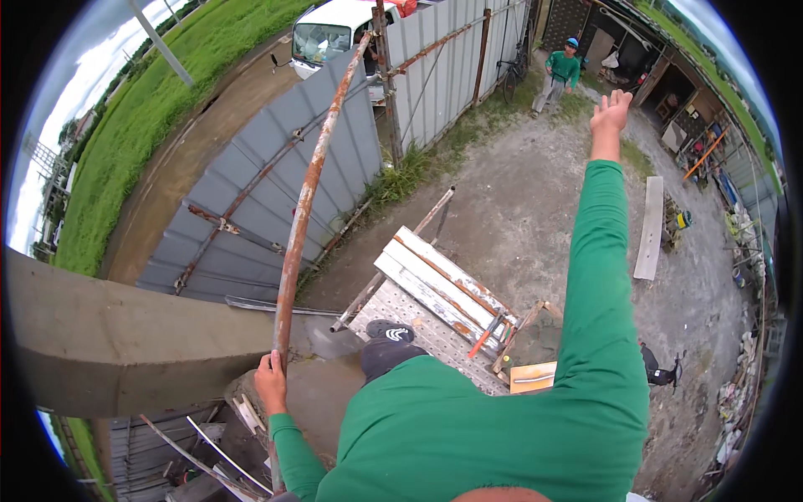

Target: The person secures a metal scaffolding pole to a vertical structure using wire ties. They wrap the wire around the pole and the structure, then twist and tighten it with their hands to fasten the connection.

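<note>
My left hand (272, 385) is wrapped round a long rusty metal pipe (305, 205) that slants upward past the grey sheet-metal gate. My right arm stretches far forward, and my right hand (611, 115) is raised with its fingers extended and nothing in it. Below me is a perforated metal scaffold plank (389, 303), with my dark shoe (390, 330) on it. White weathered boards (447, 280) lie along its far side. A hammer with an orange handle (483, 336) rests near the plank's right end.
A concrete beam (134, 335) runs in from the left. Sheet-metal gate panels (259, 176) stand ahead, with a white truck (324, 32) beyond. A person in green with a blue helmet (563, 67) is on the ground at the far right. A long board (650, 226) lies right of my arm.
</note>
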The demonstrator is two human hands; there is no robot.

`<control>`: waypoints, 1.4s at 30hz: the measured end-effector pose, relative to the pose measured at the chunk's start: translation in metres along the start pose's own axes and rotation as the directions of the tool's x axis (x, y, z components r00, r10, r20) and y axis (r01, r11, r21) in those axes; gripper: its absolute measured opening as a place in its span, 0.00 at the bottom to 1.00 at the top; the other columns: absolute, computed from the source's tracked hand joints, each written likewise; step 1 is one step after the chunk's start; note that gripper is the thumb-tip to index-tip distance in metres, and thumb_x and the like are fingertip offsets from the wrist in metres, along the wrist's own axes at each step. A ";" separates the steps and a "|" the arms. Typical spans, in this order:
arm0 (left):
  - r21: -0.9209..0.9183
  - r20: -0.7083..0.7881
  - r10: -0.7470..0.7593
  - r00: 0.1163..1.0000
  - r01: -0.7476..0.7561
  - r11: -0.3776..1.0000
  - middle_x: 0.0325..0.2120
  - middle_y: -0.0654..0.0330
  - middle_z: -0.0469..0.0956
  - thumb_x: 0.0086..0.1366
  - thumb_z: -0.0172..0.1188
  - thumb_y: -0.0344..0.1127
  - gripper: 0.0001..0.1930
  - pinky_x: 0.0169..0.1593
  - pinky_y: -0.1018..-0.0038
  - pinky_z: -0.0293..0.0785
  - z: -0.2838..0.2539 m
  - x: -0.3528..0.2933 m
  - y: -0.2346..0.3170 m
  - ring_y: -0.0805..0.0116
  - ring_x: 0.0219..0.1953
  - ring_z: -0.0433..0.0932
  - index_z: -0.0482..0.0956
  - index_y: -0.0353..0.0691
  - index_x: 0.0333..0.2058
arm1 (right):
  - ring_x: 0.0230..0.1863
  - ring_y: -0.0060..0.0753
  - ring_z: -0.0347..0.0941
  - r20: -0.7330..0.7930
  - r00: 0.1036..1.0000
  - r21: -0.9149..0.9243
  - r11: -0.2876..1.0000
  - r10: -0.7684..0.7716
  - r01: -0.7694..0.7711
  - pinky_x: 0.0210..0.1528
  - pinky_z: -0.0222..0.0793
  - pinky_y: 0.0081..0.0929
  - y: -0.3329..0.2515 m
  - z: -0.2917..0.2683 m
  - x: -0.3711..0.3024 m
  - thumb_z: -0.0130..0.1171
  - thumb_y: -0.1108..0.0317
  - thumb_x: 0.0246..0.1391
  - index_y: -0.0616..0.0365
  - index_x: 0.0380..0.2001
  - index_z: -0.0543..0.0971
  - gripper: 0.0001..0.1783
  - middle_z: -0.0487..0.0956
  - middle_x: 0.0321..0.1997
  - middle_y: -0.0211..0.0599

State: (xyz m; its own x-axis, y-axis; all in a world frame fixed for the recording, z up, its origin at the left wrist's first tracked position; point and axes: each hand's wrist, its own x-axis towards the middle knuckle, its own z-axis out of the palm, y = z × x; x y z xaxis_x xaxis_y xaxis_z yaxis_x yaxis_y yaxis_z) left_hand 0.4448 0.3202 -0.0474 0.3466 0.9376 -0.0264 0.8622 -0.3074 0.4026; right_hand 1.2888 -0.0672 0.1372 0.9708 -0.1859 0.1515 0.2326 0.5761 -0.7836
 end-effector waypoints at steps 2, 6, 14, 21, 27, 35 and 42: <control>0.017 -0.021 -0.001 1.000 0.001 1.000 0.36 0.42 0.86 0.77 0.53 0.59 0.26 0.44 0.48 0.77 0.000 -0.001 0.006 0.37 0.41 0.84 0.86 0.41 0.44 | 0.85 0.47 0.48 0.123 0.992 -0.075 0.997 -0.019 0.029 0.83 0.35 0.51 0.029 0.006 -0.014 0.42 0.33 0.74 0.55 0.81 0.51 0.48 0.51 0.87 0.38; 0.039 -0.041 -0.020 0.999 0.021 0.999 0.37 0.43 0.86 0.77 0.52 0.59 0.26 0.44 0.48 0.77 0.004 -0.002 -0.002 0.37 0.41 0.84 0.87 0.42 0.44 | 0.77 0.45 0.65 -0.027 0.961 -0.239 0.931 0.277 -0.275 0.76 0.54 0.46 0.196 -0.072 -0.184 0.49 0.40 0.75 0.58 0.76 0.63 0.40 0.66 0.80 0.40; 0.062 -0.033 -0.029 0.999 0.031 0.998 0.37 0.43 0.86 0.78 0.52 0.59 0.25 0.45 0.48 0.77 -0.002 0.000 0.007 0.38 0.41 0.84 0.87 0.42 0.44 | 0.57 0.56 0.81 -0.310 0.001 -0.788 -0.258 0.951 0.559 0.61 0.75 0.44 0.248 -0.405 -0.619 0.65 0.44 0.59 0.62 0.50 0.87 0.30 0.86 0.53 0.55; 0.056 0.007 -0.026 1.000 0.025 0.998 0.37 0.44 0.86 0.78 0.51 0.58 0.26 0.44 0.50 0.77 0.000 0.002 0.010 0.39 0.41 0.84 0.86 0.41 0.44 | 0.50 0.58 0.84 -0.022 0.796 -0.991 -0.117 0.605 0.062 0.57 0.79 0.47 0.285 -0.385 -0.426 0.61 0.53 0.57 0.58 0.45 0.89 0.22 0.88 0.46 0.54; 0.059 0.005 -0.003 1.000 0.003 0.998 0.39 0.44 0.87 0.78 0.51 0.59 0.26 0.45 0.50 0.77 0.007 0.005 0.005 0.39 0.42 0.84 0.86 0.42 0.45 | 0.52 0.52 0.85 0.281 0.403 -0.943 0.173 0.871 0.285 0.57 0.79 0.38 0.275 -0.273 -0.439 0.66 0.54 0.58 0.59 0.48 0.88 0.22 0.87 0.52 0.51; 0.000 -0.092 0.004 0.996 -0.004 1.000 0.40 0.47 0.86 0.78 0.54 0.56 0.24 0.47 0.52 0.77 0.005 0.000 0.009 0.42 0.44 0.83 0.85 0.40 0.44 | 0.46 0.58 0.85 0.275 0.140 -0.776 0.134 0.951 0.616 0.53 0.79 0.50 0.290 -0.258 -0.565 0.65 0.58 0.53 0.57 0.36 0.90 0.15 0.87 0.38 0.56; -0.140 -0.536 0.121 0.836 -0.229 0.963 0.39 0.52 0.81 0.68 0.67 0.36 0.10 0.47 0.57 0.75 -0.014 -0.034 0.011 0.48 0.43 0.80 0.84 0.37 0.43 | 0.39 0.49 0.88 0.650 0.120 -0.669 0.491 0.750 0.558 0.46 0.82 0.41 0.290 -0.126 -0.550 0.66 0.61 0.60 0.61 0.50 0.86 0.19 0.89 0.38 0.51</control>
State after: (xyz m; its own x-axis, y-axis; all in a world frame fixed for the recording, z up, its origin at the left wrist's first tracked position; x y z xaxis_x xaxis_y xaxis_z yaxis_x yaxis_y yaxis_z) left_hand 0.4369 0.2870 -0.0294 0.1963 0.8333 0.5168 0.6994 -0.4884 0.5219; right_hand 0.8152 0.1017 -0.2494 0.3287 0.9276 -0.1778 0.6171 -0.3534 -0.7030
